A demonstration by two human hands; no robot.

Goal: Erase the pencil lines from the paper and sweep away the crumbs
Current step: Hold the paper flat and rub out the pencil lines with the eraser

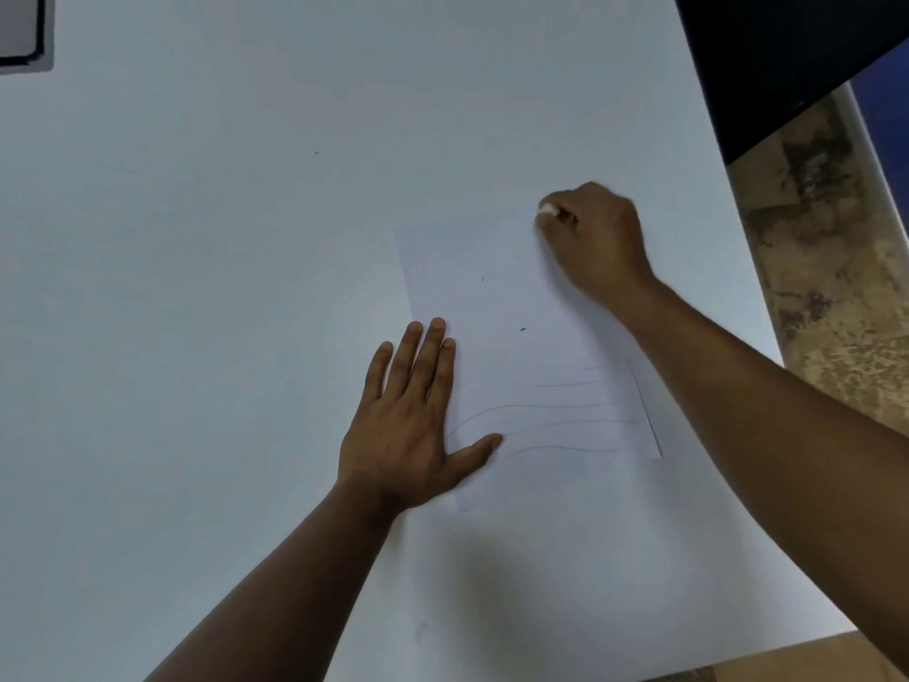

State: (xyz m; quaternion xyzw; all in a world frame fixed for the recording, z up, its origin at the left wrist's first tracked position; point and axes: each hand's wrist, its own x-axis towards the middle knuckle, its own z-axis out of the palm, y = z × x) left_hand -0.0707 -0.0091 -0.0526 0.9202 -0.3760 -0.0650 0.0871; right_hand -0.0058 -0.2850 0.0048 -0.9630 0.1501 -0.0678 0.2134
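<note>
A white sheet of paper (511, 307) lies on the white table (221, 287), turned slightly. Several faint wavy pencil lines (565, 411) cross its near half. Two small dark crumbs (522, 330) lie on the upper half of the sheet. My left hand (408, 425) lies flat with straight fingers on the sheet's left edge, pressing it down. My right hand (595, 233) is at the sheet's far right corner, fingers curled around a small white eraser (547, 209) whose tip shows at the fingertips.
A dark monitor or panel (787, 56) fills the upper right corner. A grey-framed object (22, 32) sits at the far left edge. The table's right edge drops to a mottled brown floor (836, 287).
</note>
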